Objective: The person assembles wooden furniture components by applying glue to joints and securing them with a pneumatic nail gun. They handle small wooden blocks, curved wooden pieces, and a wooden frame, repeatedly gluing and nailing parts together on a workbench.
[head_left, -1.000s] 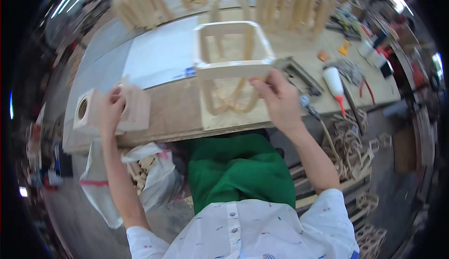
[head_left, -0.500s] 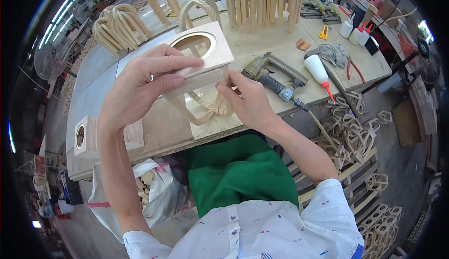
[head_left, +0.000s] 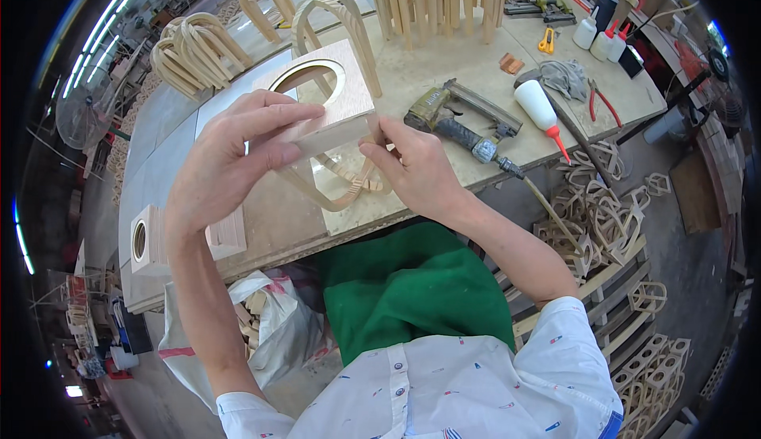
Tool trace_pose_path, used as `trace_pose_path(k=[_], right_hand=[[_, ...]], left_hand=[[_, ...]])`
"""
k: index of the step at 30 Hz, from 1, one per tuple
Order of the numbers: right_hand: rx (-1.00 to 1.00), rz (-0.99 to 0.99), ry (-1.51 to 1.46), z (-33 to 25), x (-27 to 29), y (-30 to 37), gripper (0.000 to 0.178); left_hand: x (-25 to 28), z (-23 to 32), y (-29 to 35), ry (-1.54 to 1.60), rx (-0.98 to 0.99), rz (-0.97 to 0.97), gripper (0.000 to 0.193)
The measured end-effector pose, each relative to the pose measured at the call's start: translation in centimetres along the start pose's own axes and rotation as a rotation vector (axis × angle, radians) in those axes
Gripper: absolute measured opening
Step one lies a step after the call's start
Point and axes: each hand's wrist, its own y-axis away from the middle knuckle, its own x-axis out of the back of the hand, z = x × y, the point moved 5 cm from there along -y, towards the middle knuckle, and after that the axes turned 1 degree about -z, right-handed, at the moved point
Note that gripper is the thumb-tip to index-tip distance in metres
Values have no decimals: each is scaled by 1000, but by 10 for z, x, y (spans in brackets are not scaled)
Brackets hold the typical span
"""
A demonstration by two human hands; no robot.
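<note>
1. Over beige wooden table point(head_left: 468, 66): pale bentwood frame point(head_left: 339, 140) w/ curved legs, prob. light and stiff; our right hand point(head_left: 416, 161) pinches its corner, good hold.
2. Pale square plywood panel point(head_left: 354, 94) w/ round hole, over frame top: prob. stiff, may chip; our left hand point(head_left: 226, 153) grasps it by edge.

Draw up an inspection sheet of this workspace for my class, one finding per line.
Surface: pale-brown wooden workbench; light arched wooden pieces stand toward its far side.
Work pieces: flat pale wooden panel with a round hole, above a curved light wooden frame.
Clutter: green-and-black nail-gun-like tool, white plastic bottle with red nozzle, red-handled pliers, crumpled grey cloth.
Hands: left hand grips the panel; right hand is at its near right corner, grip partly hidden.
Cables: thin tan hose runs from the tool past the bench edge.
Surroundings: white sack holding wooden bits, below the bench.
</note>
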Motion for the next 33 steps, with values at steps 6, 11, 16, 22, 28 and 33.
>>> trace_pose_path(k=[6, 11, 16, 22, 28, 33], right_hand=[[77, 53, 18, -4, -5, 3, 16], [128, 95, 34, -10, -5, 6, 15], [126, 80, 47, -8, -6, 6, 15], [147, 88, 29, -7, -6, 7, 17], [168, 121, 3, -6, -5, 8, 16], [146, 76, 55, -6, -6, 9, 17]], left_hand=[[-24, 25, 3, -178, -27, 249, 40], [-34, 10, 3, 11, 6, 333, 33], [-36, 11, 3, 65, 19, 360, 32], [-38, 11, 3, 57, 10, 370, 32], [-40, 13, 2, 55, 0, 382, 32], [-40, 15, 2, 41, 9, 392, 32]])
